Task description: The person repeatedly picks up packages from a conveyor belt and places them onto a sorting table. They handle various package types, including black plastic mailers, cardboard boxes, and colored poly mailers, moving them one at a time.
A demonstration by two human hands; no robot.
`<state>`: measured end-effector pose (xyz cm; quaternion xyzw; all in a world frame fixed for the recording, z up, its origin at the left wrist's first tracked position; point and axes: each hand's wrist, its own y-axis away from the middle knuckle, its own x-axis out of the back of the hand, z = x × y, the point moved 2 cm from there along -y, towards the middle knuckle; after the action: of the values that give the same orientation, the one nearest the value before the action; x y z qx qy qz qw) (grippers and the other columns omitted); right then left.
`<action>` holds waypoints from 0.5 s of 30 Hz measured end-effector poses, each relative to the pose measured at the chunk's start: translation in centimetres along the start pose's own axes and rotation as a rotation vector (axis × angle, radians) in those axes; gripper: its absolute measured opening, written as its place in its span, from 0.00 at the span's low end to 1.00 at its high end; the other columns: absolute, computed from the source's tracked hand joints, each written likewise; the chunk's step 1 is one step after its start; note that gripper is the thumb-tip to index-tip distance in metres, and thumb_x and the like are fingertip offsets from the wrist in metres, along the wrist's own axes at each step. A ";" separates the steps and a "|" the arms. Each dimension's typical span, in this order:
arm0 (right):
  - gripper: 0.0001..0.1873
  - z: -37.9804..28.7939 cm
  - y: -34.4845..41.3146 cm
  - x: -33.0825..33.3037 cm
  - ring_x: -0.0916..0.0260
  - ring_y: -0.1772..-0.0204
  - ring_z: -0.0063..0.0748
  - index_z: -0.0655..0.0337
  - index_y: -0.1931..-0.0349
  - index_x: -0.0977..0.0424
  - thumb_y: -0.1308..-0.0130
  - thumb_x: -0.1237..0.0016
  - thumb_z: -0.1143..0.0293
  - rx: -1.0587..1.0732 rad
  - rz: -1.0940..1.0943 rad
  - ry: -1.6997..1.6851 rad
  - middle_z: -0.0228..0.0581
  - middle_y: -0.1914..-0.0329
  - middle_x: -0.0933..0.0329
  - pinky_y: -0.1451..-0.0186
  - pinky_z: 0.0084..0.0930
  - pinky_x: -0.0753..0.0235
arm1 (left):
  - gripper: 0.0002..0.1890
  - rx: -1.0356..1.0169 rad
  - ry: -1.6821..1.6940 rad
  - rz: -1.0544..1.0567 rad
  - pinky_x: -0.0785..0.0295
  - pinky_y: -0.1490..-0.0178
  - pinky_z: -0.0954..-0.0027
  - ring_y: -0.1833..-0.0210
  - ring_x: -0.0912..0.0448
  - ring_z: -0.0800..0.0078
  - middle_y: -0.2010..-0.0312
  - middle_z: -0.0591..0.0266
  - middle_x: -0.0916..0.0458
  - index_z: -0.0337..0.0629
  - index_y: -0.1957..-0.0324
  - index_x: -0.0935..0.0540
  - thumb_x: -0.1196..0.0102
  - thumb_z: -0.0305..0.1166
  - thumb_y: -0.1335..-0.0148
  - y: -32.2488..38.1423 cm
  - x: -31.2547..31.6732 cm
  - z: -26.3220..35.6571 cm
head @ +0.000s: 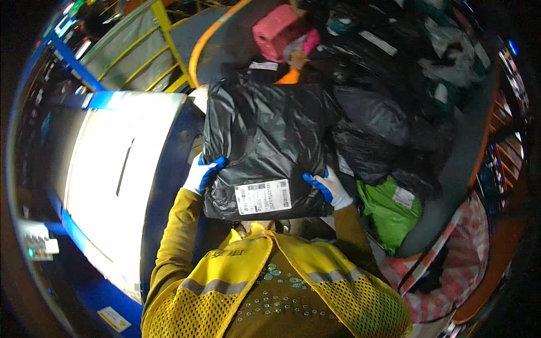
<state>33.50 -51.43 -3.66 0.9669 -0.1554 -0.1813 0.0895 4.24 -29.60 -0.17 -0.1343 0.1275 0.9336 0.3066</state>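
A large parcel in black plastic wrap [270,126] is held up in front of my chest, its printed white label [264,196] facing up near the edge closest to me. My left hand [205,174], in a white glove with blue-coated fingers, grips its left side. On the right side my right hand [330,186], gloved the same way, clasps the wrap with its thumb on top. The fingers under the parcel are hidden. A green plastic mailer bag [391,215] with a white label lies just beyond my right hand.
At left is a brightly lit white surface [122,181] in a blue frame. Several black parcels [372,114] heap up at right, with a pink package [277,31] at the back. Another person's orange-sleeved hand [298,61] is near it. A red checked bag [452,262] lies lower right.
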 end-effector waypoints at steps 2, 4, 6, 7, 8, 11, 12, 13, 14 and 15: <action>0.24 -0.2 -0.1 -1.1 0.28 0.49 0.33 0.65 0.41 0.42 0.37 0.55 0.75 0.039 -0.101 -0.120 0.44 0.46 0.30 0.50 0.28 0.25 | 0.21 0.011 -0.332 0.108 0.28 0.56 0.73 0.63 0.24 0.77 0.62 0.62 0.20 0.35 0.51 0.25 0.37 0.27 0.48 1.7 0.0 2.3; 0.21 -0.6 -0.1 -1.9 0.30 0.47 0.35 0.66 0.44 0.38 0.38 0.55 0.78 -0.006 0.054 -0.076 0.45 0.45 0.31 0.44 0.31 0.29 | 0.22 -0.159 -0.391 0.142 0.28 0.56 0.73 0.61 0.24 0.77 0.61 0.62 0.20 0.35 0.50 0.25 0.36 0.28 0.49 2.9 -0.4 3.7; 0.22 -1.3 -1.7 -2.9 0.30 0.48 0.35 0.68 0.43 0.38 0.39 0.56 0.79 0.133 0.109 -0.009 0.45 0.46 0.31 0.44 0.30 0.29 | 0.23 -0.215 -0.366 0.162 0.28 0.55 0.72 0.59 0.24 0.76 0.59 0.61 0.21 0.34 0.50 0.26 0.37 0.27 0.48 3.5 -0.7 4.2; 0.21 -1.8 -2.5 -2.9 0.30 0.48 0.34 0.68 0.43 0.38 0.38 0.56 0.78 0.138 0.234 0.191 0.44 0.46 0.31 0.45 0.28 0.30 | 0.23 -0.258 -0.308 0.157 0.28 0.54 0.72 0.57 0.24 0.75 0.58 0.60 0.21 0.33 0.49 0.27 0.38 0.26 0.47 3.7 -0.9 4.2; 0.21 -2.5 -3.2 -3.5 0.31 0.48 0.33 0.68 0.44 0.38 0.38 0.56 0.78 0.228 0.152 0.210 0.44 0.46 0.31 0.45 0.27 0.30 | 0.22 -0.234 -0.160 0.120 0.27 0.53 0.73 0.56 0.24 0.74 0.57 0.59 0.21 0.32 0.48 0.28 0.40 0.25 0.46 3.9 -0.8 4.2; 0.21 -3.1 -3.9 -5.3 0.31 0.49 0.31 0.68 0.44 0.38 0.37 0.55 0.75 0.242 0.040 0.102 0.43 0.47 0.31 0.46 0.25 0.30 | 0.18 -0.231 -0.083 0.222 0.26 0.55 0.75 0.61 0.22 0.76 0.61 0.59 0.20 0.32 0.53 0.25 0.41 0.25 0.46 5.5 0.5 4.3; 0.23 -3.0 -3.7 -6.4 0.31 0.50 0.30 0.66 0.43 0.38 0.38 0.51 0.71 0.239 0.067 0.008 0.43 0.48 0.31 0.46 0.24 0.29 | 0.18 -0.111 -0.424 0.397 0.26 0.55 0.76 0.61 0.22 0.75 0.61 0.60 0.20 0.31 0.52 0.25 0.41 0.28 0.44 6.2 2.1 4.5; 0.27 -3.2 -4.1 -7.5 0.31 0.50 0.30 0.64 0.41 0.39 0.40 0.48 0.68 0.217 0.130 0.201 0.45 0.47 0.32 0.45 0.24 0.29 | 0.18 -0.174 -0.339 0.409 0.27 0.59 0.77 0.65 0.23 0.76 0.64 0.60 0.20 0.32 0.53 0.24 0.41 0.31 0.45 7.1 3.4 4.8; 0.32 -3.0 -3.8 -8.7 0.33 0.46 0.29 0.63 0.38 0.43 0.41 0.46 0.68 0.124 0.100 -0.065 0.45 0.41 0.36 0.43 0.26 0.30 | 0.19 -0.185 -0.382 0.466 0.28 0.63 0.77 0.69 0.25 0.78 0.66 0.61 0.20 0.33 0.54 0.23 0.40 0.34 0.45 7.9 5.1 5.0; 0.34 -4.0 -4.0 -9.8 0.36 0.41 0.33 0.60 0.35 0.46 0.41 0.47 0.71 0.424 -0.080 0.111 0.43 0.36 0.41 0.40 0.27 0.32 | 0.17 -0.170 -0.530 0.506 0.29 0.63 0.78 0.70 0.25 0.79 0.67 0.61 0.20 0.33 0.52 0.22 0.45 0.33 0.41 8.9 7.1 5.3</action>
<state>27.37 -43.98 2.25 0.9780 -0.1464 -0.0945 -0.1147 -7.62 -31.04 3.78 0.1226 -0.0050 0.9895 0.0763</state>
